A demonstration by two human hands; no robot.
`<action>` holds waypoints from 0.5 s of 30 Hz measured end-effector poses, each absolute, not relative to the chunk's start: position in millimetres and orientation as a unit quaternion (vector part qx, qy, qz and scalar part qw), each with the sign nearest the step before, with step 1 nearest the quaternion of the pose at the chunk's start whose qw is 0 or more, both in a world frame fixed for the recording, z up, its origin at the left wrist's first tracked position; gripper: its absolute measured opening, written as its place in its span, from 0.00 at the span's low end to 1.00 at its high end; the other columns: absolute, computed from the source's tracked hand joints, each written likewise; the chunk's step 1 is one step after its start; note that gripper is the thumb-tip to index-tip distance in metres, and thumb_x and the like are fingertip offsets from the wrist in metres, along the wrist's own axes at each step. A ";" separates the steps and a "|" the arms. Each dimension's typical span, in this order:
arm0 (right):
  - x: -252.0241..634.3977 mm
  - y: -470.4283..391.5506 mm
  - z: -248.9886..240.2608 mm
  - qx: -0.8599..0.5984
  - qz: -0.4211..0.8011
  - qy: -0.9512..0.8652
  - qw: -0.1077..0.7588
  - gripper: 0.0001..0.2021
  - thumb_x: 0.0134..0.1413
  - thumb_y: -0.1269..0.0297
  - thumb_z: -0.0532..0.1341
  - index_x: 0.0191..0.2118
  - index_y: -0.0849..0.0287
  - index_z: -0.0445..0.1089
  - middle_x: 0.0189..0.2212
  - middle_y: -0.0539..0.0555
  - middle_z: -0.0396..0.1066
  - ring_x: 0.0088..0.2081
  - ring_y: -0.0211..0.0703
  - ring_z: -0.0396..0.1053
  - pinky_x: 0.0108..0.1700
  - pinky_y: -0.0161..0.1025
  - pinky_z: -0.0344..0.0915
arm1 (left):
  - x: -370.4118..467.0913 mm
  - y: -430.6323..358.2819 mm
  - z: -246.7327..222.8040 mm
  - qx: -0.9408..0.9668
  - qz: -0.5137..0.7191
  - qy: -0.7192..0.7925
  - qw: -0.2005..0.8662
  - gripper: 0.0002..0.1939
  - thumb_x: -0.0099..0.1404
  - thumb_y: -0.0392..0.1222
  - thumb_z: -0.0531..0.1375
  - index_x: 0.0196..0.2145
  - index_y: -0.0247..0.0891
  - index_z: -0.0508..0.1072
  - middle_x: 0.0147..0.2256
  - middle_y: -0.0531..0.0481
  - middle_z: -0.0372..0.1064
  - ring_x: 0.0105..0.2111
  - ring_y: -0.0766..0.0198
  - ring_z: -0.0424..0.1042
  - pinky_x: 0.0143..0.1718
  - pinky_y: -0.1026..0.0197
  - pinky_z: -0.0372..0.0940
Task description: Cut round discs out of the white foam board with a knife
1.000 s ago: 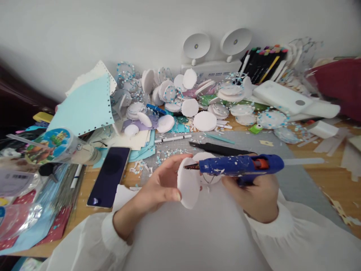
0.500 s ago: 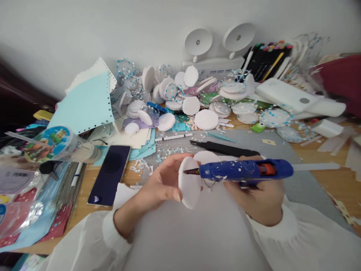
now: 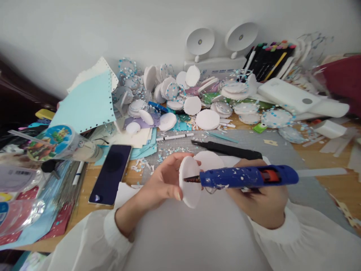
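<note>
My left hand [image 3: 165, 180] grips a white round foam disc [image 3: 193, 194] by its edge, thumb at the near side and fingers behind, with the disc tilted up on its rim. In my right hand [image 3: 262, 203] is a blue hot glue gun [image 3: 234, 177], flecked with white bits. Its dark nozzle points left and lies against or just in front of the disc's face; contact is hard to tell. From the gun's back end sticks a pale glue stick [image 3: 323, 172]. Another white disc [image 3: 210, 161] shows just behind the held one, partly hidden.
Many white discs, some ringed with blue beaded wire [image 3: 278, 117], crowd the back by the wall. A black utility knife [image 3: 231, 149] and a white pen [image 3: 175, 137] lie on the grey cutting mat [image 3: 284, 158]. To the left are a phone [image 3: 111, 175] and a lidded cup [image 3: 56, 141].
The glue gun's nozzle has moved down a little across the disc's face, and the right hand has shifted slightly down and right. The left hand holds the disc nearly still.
</note>
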State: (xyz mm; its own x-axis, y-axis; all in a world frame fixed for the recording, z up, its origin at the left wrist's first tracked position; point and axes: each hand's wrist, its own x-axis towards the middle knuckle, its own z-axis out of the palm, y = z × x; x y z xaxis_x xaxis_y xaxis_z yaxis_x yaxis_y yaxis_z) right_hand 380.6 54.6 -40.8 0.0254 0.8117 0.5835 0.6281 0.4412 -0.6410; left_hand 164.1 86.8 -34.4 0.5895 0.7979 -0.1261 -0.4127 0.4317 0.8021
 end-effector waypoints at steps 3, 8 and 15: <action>380.6 54.6 -39.7 -0.512 0.103 -0.694 0.496 0.08 0.48 0.66 0.64 0.30 0.53 0.63 0.20 0.46 0.68 0.21 0.38 0.69 0.22 0.34 0.65 | 163.8 86.9 -34.6 0.377 0.379 0.249 0.807 0.37 0.41 0.51 0.75 0.49 0.44 0.70 0.48 0.43 0.70 0.48 0.50 0.71 0.43 0.57 0.68; 380.9 55.4 -36.9 -0.510 0.100 -0.699 0.491 0.08 0.49 0.66 0.64 0.30 0.54 0.63 0.21 0.45 0.67 0.21 0.36 0.68 0.23 0.33 0.65 | 163.8 86.5 -34.9 0.380 0.384 0.246 0.805 0.37 0.43 0.52 0.74 0.50 0.43 0.69 0.48 0.43 0.69 0.49 0.48 0.71 0.45 0.53 0.68; 380.8 55.5 -36.3 -0.494 0.124 -0.701 0.500 0.09 0.48 0.66 0.64 0.32 0.54 0.61 0.20 0.44 0.66 0.21 0.37 0.68 0.23 0.33 0.64 | 163.3 86.2 -37.4 0.370 0.382 0.247 0.810 0.38 0.42 0.51 0.75 0.50 0.44 0.69 0.50 0.42 0.68 0.49 0.47 0.71 0.46 0.50 0.68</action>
State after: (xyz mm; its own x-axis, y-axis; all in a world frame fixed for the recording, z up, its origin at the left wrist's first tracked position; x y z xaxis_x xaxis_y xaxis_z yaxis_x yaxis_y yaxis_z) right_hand 380.8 55.5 -36.3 -0.0125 0.8154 0.5787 0.5677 0.4822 -0.6672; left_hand 163.3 86.2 -37.4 0.5870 0.8011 -0.1168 -0.4356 0.4342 0.7885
